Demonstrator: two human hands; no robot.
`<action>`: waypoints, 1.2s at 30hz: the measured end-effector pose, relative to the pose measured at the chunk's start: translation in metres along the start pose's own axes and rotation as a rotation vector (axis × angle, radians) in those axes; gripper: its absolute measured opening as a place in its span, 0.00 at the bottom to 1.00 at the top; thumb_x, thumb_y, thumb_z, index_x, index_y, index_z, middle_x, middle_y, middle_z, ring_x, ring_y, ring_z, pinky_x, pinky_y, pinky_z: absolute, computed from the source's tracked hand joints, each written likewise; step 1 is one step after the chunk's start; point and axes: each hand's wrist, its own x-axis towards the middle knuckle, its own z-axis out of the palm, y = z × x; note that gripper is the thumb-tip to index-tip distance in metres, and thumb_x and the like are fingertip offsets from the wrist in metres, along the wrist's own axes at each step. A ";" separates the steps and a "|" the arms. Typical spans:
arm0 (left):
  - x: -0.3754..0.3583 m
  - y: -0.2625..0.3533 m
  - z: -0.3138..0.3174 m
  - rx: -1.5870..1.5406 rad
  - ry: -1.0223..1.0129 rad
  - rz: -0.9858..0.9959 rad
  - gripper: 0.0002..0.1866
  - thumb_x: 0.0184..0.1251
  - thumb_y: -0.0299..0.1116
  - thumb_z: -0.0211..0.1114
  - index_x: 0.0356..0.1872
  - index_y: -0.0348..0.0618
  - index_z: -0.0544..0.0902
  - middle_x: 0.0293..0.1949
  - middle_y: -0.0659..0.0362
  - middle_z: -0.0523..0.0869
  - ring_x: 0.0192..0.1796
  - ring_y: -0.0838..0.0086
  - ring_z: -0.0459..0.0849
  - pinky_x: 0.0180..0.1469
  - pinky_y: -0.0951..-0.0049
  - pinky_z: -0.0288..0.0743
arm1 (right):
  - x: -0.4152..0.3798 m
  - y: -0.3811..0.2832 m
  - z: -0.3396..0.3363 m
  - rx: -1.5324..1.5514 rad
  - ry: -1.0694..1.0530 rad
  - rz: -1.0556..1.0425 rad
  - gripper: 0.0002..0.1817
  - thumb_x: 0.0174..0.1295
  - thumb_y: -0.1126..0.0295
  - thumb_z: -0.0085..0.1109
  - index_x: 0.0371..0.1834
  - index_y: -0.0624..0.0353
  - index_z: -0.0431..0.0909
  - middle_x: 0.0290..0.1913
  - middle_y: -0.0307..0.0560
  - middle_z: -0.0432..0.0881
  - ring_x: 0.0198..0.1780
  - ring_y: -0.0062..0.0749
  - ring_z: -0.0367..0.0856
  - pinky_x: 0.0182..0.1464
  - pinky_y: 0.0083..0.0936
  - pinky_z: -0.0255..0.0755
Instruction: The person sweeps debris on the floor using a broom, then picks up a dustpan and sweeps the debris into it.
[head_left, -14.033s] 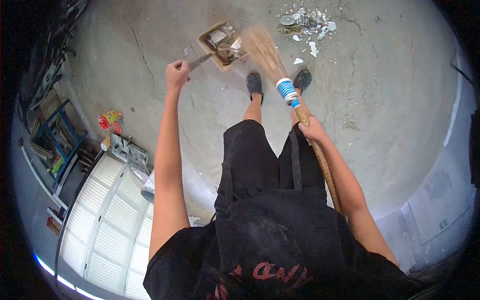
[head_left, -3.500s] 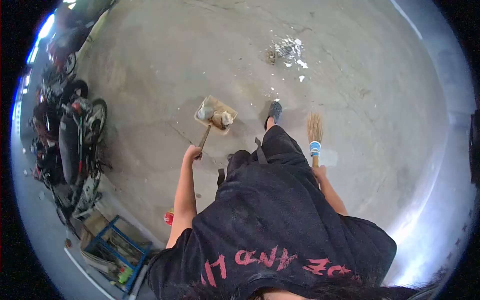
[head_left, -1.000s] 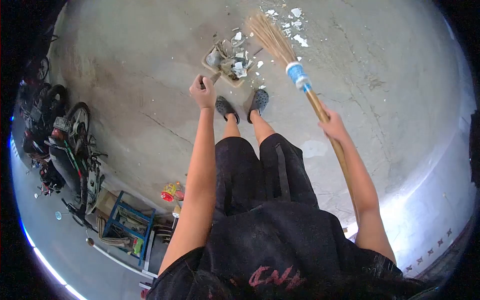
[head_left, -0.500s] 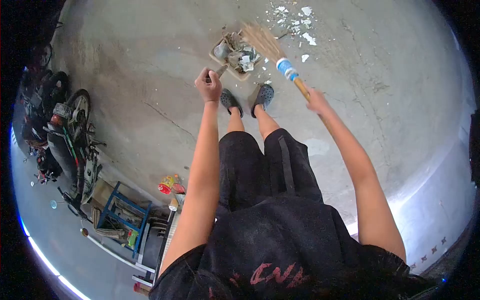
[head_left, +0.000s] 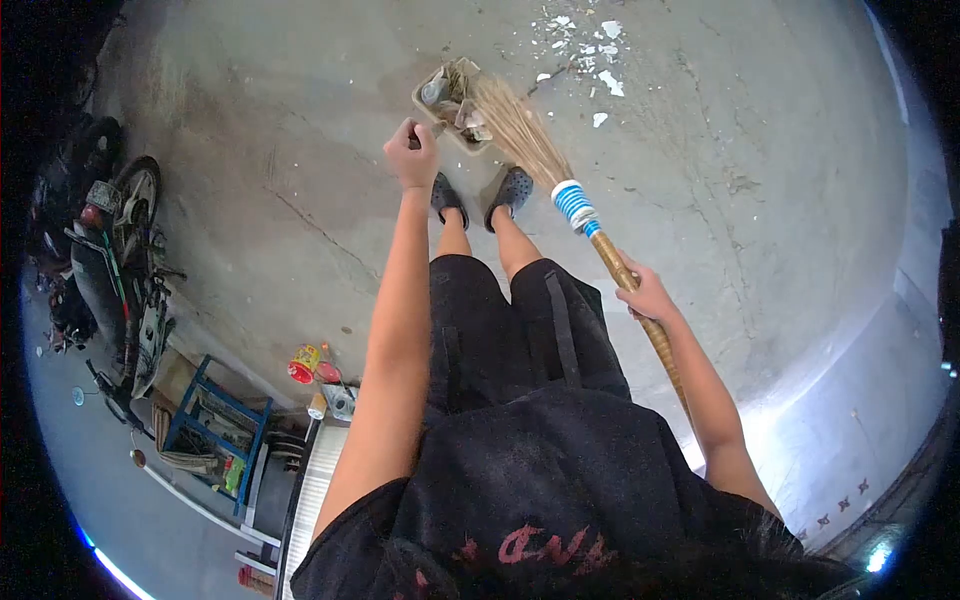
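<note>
My right hand (head_left: 650, 293) is wrapped around the long handle of a straw broom (head_left: 528, 140) with a blue-and-white band. The bristles reach over the right side of a tan, tray-like dustpan (head_left: 470, 147) on the floor. Inside it lie dry debris, crumpled bits and pale fragments, partly covered by the bristles. Closed into a fist, my left hand (head_left: 411, 157) grips the short dark handle of the dustpan at its near left corner. White broken flakes (head_left: 608, 82) are scattered on the concrete beyond the broom, to the right.
Motorcycles (head_left: 110, 265) stand along the left wall. Nearer, a blue metal frame (head_left: 215, 430) and a red-and-yellow container (head_left: 303, 364) sit at the lower left. My feet in dark clogs (head_left: 510, 190) are just behind the dustpan. A pale wall (head_left: 860, 400) curves along the right.
My right hand has come down and nearer my body, drawing the broom back; its bristles now lie over the dustpan's right side. My left hand still grips the dustpan handle.
</note>
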 end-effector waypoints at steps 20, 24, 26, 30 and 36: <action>-0.024 -0.009 -0.045 0.085 0.092 0.095 0.13 0.53 0.30 0.51 0.13 0.36 0.62 0.10 0.61 0.56 0.15 0.84 0.57 0.17 0.78 0.53 | 0.130 -0.062 -0.006 -0.327 0.242 -0.090 0.36 0.42 0.75 0.52 0.62 0.50 0.59 0.22 0.53 0.77 0.16 0.35 0.76 0.22 0.29 0.73; -0.033 -0.004 -0.045 0.080 0.099 0.102 0.13 0.52 0.29 0.51 0.13 0.36 0.62 0.10 0.60 0.55 0.14 0.84 0.56 0.16 0.78 0.52 | 0.124 -0.044 0.010 -0.343 0.169 -0.109 0.35 0.43 0.75 0.54 0.61 0.53 0.60 0.20 0.50 0.76 0.16 0.33 0.75 0.20 0.28 0.72; -0.035 -0.003 -0.042 0.075 0.089 0.117 0.13 0.50 0.27 0.52 0.12 0.36 0.62 0.09 0.59 0.55 0.14 0.84 0.56 0.16 0.79 0.53 | 0.113 -0.033 0.019 -0.333 0.161 -0.156 0.34 0.43 0.74 0.55 0.60 0.54 0.61 0.18 0.48 0.75 0.15 0.30 0.74 0.17 0.26 0.70; -0.027 -0.002 -0.043 0.064 0.040 0.025 0.12 0.52 0.28 0.50 0.13 0.35 0.64 0.11 0.59 0.56 0.15 0.83 0.58 0.17 0.78 0.55 | 0.084 -0.019 0.032 -0.352 0.015 -0.152 0.38 0.40 0.74 0.56 0.62 0.50 0.59 0.21 0.52 0.77 0.15 0.32 0.75 0.20 0.27 0.73; -0.008 -0.019 -0.040 0.009 0.040 0.114 0.11 0.53 0.29 0.49 0.16 0.34 0.65 0.11 0.57 0.57 0.16 0.82 0.58 0.18 0.78 0.56 | 0.009 -0.040 0.015 -0.220 0.012 -0.044 0.39 0.41 0.74 0.55 0.63 0.44 0.58 0.18 0.48 0.74 0.13 0.29 0.73 0.19 0.26 0.71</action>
